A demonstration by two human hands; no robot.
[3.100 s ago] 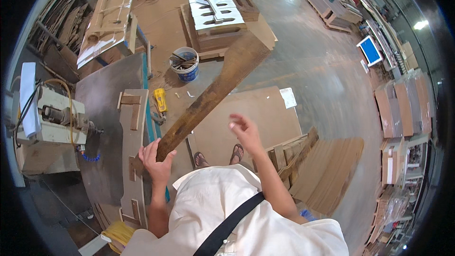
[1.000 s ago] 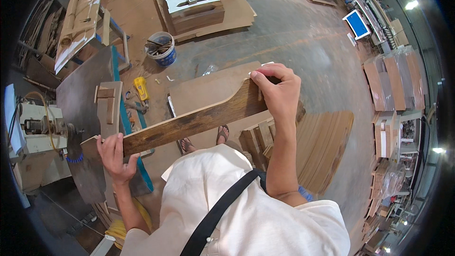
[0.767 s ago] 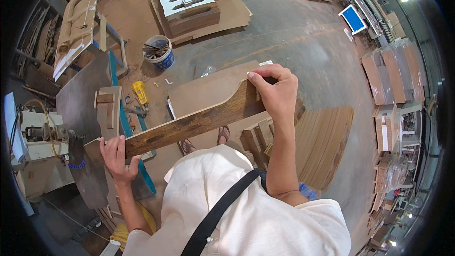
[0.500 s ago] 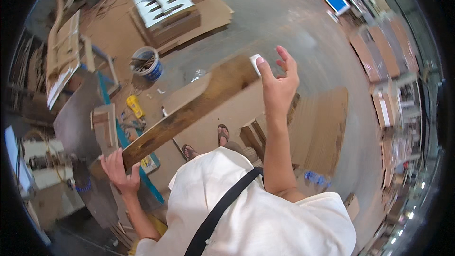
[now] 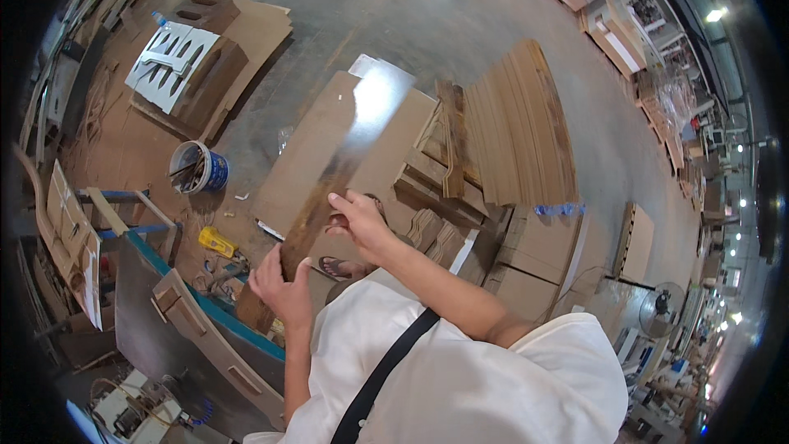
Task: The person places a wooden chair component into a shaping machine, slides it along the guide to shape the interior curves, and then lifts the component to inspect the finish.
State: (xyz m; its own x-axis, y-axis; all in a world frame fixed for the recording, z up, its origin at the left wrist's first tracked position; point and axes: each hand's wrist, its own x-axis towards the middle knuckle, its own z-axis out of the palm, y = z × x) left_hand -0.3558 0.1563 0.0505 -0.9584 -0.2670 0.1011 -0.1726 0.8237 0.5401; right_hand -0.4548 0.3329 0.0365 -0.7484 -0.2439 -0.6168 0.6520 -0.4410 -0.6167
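A long, narrow brown wooden board (image 5: 316, 218) slants up and away in front of me. Its far part looks pale with glare, and one edge there is stepped in a curve. Near the board's lower end my left hand (image 5: 283, 286) is wrapped round it, thumb on the side toward me. Farther up, my right hand (image 5: 362, 224) grips the right edge, with a fingertip lying over the board's face. Part of the right hand's other fingers is hidden.
To the left stands a dark panel with a teal edge (image 5: 148, 253). A white-and-blue bucket (image 5: 197, 168) and a yellow tool (image 5: 217, 241) lie beyond it. Stacked brown boards (image 5: 518, 127) rise on the right. A pile topped by white cut-out panels (image 5: 171, 64) sits far left.
My right hand has come from the board's far end down to its middle and closed there. The board has swung to point more away from me, and the view has shifted right.
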